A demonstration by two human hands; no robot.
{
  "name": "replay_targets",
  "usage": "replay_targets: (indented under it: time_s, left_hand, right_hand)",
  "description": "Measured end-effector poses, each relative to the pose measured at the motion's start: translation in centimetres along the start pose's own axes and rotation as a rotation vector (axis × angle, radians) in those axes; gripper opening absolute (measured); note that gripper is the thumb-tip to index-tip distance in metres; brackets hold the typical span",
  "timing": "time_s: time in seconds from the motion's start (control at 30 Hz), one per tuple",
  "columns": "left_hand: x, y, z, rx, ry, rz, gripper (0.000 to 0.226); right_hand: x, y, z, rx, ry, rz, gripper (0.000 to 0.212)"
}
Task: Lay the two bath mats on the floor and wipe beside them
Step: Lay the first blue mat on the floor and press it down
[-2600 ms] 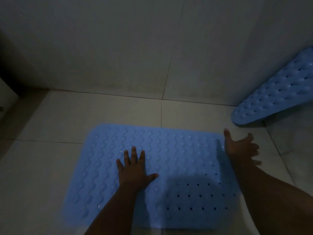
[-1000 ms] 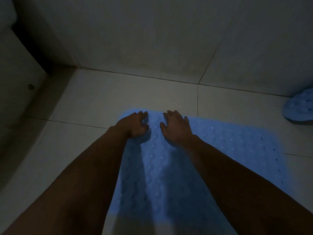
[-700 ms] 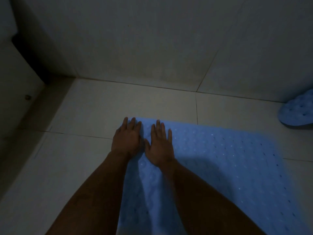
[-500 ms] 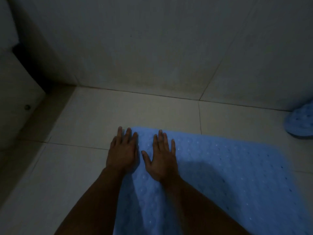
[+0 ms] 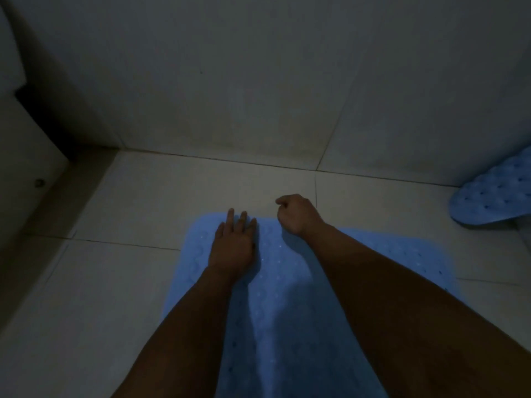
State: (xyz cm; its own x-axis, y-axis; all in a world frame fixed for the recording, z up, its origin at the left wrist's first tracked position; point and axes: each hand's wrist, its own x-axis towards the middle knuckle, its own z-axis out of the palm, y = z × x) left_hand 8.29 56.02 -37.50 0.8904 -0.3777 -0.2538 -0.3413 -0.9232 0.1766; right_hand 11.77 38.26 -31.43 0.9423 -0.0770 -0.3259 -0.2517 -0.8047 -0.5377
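My left hand (image 5: 232,245) still pressed flat on the blue dimpled rubber bath mat (image 5: 287,311) beneath it; my right hand (image 5: 297,214) had lifted, fingers curled on nothing. Far right of it the second blue mat (image 5: 494,196) leaned, not yet laid

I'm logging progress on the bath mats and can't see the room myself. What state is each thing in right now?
Near mat: spread flat on the floor, left hand on it.
Far mat: not laid yet, its end on the floor at the wall, the rest out of frame.
Left hand: fingers straight, pressing the near mat's far left corner.
Right hand: fingers curled, at the mat's far edge; a grip on the edge can't be confirmed.
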Motion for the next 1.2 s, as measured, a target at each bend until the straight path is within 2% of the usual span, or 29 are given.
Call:
replay_targets:
  time_s: [0.1,0.2,0.27,0.4,0.53,0.63,0.7,0.77,0.83,0.9,0.97,1.07,1.2]
  left_hand:
    - [0.7,3.8,1.9,-0.038,-0.007,0.062,0.066]
    - [0.8,5.9,5.5,0.004,-0.026,0.095,0.087]
    - [0.7,6.2,6.9,0.058,0.049,0.080,0.095]
    - [0.6,6.2,7.2,0.070,0.154,0.090,0.094]
    - [0.8,6.6,7.0,0.023,0.100,0.069,0.085]
    - [1.7,6.9,4.6,0.031,-0.063,0.050,0.073]
    - [3.1,7.5,1.0,0.060,-0.173,0.041,0.065]
    - [4.6,8.1,-2.0,0.124,-0.215,0.051,0.052]
    - [5.0,8.6,-3.1,0.168,-0.178,0.084,0.054]
    - [4.5,9.1,-2.7,0.117,-0.110,0.065,0.061]
    - [3.4,9.4,-1.9,0.068,-0.049,0.051,0.067]
    - [2.3,8.5,0.0,0.050,0.025,0.029,0.070]
    - [2.0,6.3,2.3,0.028,0.146,0.029,0.067]
  right_hand:
    - [-0.9,3.4,-0.6,-0.006,0.087,0.003,0.041]
    - [-1.5,7.4,-0.8,-0.006,0.177,-0.027,0.037]
    - [-1.7,9.5,-0.6,-0.001,0.232,-0.063,0.034]
    - [-2.2,13.2,0.0,0.046,0.359,-0.112,0.036]
    - [-3.2,15.7,0.5,0.049,0.385,-0.134,0.037]
    - [-3.2,14.8,-0.7,0.062,0.361,-0.099,0.034]
    - [-3.2,13.2,-1.9,0.056,0.309,-0.034,0.031]
    - [-3.4,11.4,-2.5,-0.002,0.209,0.021,0.032]
    - [-4.1,10.3,-1.4,-0.111,0.110,0.023,0.039]
    - [-4.7,10.0,1.1,-0.203,0.002,0.016,0.050]
    - [-5.4,10.8,4.5,-0.286,-0.036,0.021,0.062]
    - [-6.6,12.0,8.1,-0.352,0.112,-0.030,0.075]
    - [-7.0,12.7,9.3,-0.432,0.291,-0.081,0.082]
